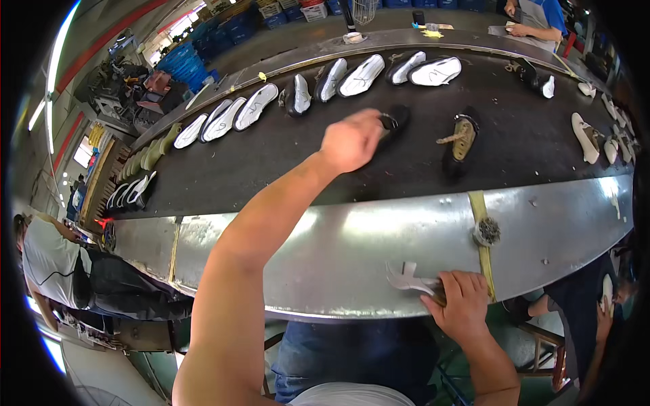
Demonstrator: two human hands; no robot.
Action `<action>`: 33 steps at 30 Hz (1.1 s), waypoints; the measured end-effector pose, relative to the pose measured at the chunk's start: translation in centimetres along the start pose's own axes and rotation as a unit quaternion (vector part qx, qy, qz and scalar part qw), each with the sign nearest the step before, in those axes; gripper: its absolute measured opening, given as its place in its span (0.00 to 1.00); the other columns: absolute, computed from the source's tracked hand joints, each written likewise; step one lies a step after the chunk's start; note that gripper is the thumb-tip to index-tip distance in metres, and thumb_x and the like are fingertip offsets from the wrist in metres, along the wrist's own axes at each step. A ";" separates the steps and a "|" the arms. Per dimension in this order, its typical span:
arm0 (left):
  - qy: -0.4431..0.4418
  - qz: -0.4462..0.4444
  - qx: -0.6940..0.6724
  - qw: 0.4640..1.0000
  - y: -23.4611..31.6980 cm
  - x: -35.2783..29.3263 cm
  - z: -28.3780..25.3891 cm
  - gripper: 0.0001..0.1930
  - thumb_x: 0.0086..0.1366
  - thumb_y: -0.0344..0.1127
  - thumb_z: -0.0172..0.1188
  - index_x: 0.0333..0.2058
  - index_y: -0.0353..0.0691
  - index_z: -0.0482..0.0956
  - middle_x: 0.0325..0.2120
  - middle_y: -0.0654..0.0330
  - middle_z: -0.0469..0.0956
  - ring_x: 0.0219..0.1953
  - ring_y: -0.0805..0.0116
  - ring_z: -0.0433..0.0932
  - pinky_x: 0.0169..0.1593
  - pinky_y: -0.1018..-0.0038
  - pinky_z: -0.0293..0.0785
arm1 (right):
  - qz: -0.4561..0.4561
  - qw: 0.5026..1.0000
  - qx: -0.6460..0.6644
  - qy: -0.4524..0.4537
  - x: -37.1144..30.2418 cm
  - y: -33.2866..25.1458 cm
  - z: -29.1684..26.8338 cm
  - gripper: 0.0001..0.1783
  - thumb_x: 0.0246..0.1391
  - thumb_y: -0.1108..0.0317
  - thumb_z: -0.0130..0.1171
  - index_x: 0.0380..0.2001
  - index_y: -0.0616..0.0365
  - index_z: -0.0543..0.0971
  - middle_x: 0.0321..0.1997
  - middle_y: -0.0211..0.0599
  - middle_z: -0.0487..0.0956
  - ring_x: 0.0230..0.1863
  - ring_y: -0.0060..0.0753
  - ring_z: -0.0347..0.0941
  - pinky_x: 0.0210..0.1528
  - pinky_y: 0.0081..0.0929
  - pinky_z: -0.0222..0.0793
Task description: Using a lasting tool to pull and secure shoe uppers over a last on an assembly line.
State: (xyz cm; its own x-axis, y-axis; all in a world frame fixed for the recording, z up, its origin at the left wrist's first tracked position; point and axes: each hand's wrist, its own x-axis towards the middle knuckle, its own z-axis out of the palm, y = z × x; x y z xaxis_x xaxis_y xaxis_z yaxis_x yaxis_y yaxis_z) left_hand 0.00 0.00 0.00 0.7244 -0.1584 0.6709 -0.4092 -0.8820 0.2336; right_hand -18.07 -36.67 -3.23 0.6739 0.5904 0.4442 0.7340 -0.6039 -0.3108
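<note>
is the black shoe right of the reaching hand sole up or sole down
Sole down: the black shoe stands on the dark belt with its tan insole and opening facing up, to the right of the left hand.

We see the left hand (351, 141) closed on a black shoe (395, 120) at 12 o'clock on the black conveyor belt (271, 152). At 5 o'clock, the right hand (463, 298) grips a metal tool (408, 277) on the steel counter (352, 243).
</note>
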 end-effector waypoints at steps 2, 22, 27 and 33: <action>0.064 -0.048 0.047 0.996 -2.3 -0.8 0.5 0.13 0.64 0.34 0.58 0.47 0.39 0.76 0.56 0.47 0.71 0.59 0.44 0.70 0.62 0.58 0.68 | 0.012 1.000 -0.005 0.001 -0.8 -0.4 -0.5 0.28 0.43 0.53 0.72 0.45 0.58 0.78 0.40 0.39 0.76 0.39 0.45 0.72 0.44 0.45 0.64; -0.146 -0.517 0.223 0.813 -36.0 -4.3 -12.1 0.49 0.53 0.75 0.60 0.62 0.38 0.73 0.70 0.40 0.52 0.72 0.44 0.51 0.71 0.44 0.45 | 0.031 0.996 -0.019 -0.082 2.7 -1.4 1.1 0.26 0.54 0.51 0.63 0.48 0.61 0.77 0.40 0.48 0.79 0.38 0.51 0.76 0.40 0.49 0.69; -0.183 -0.481 0.213 0.830 -31.1 -4.1 -11.6 0.45 0.57 0.71 0.60 0.56 0.31 0.77 0.56 0.36 0.73 0.61 0.47 0.71 0.64 0.61 0.67 | 0.049 0.995 -0.027 -0.080 2.1 -1.9 1.3 0.30 0.37 0.59 0.72 0.43 0.60 0.73 0.38 0.45 0.74 0.35 0.52 0.70 0.40 0.47 0.63; -0.227 -0.439 0.210 0.844 -16.4 -11.3 -19.1 0.34 0.59 0.64 0.62 0.43 0.32 0.83 0.48 0.37 0.74 0.56 0.42 0.72 0.61 0.60 0.69 | 0.043 0.998 -0.035 -0.014 2.7 -2.8 2.1 0.27 0.40 0.56 0.73 0.42 0.59 0.77 0.37 0.41 0.76 0.37 0.49 0.71 0.40 0.44 0.66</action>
State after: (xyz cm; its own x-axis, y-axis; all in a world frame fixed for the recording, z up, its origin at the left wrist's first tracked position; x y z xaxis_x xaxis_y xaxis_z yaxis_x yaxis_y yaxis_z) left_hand -12.05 24.76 1.99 0.8226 0.5685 0.0088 0.5595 -0.8121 0.1657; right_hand -18.08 -32.24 -2.93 0.7373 0.5486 0.3941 0.6658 -0.6890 -0.2864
